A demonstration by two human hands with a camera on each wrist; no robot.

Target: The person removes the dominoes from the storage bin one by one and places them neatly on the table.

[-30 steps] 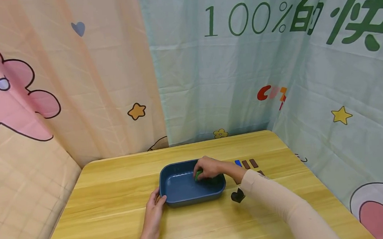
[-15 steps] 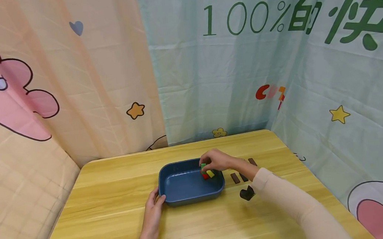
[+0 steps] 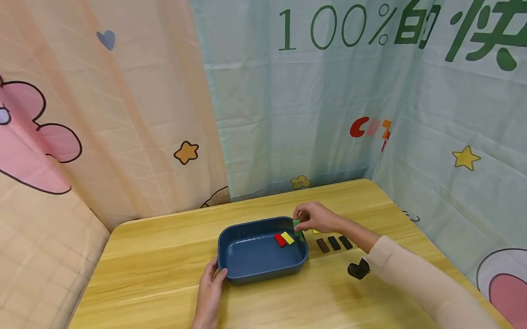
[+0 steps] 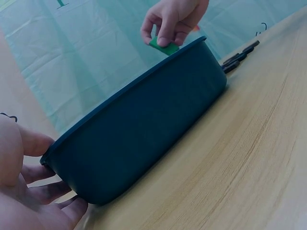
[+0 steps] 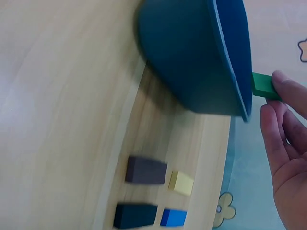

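My left hand grips the left end of a dark blue rectangular tray, thumb at the rim and fingers against the outer wall. Between thumb and fingertips, my right hand pinches a small green block, held at rim height over the tray's right end. In the left wrist view that green block shows just above the far rim. A red block and a yellow block lie side by side on the tray floor, toward its right.
Right of the tray, a brown block and two black blocks lie in a row on the wooden table. Behind them are a pale yellow block and a blue block. A small black device is by the right forearm.
My right hand has risen from inside the tray and moved right to its rim with the green block. The red and yellow blocks have come into sight. The left hand stays put.
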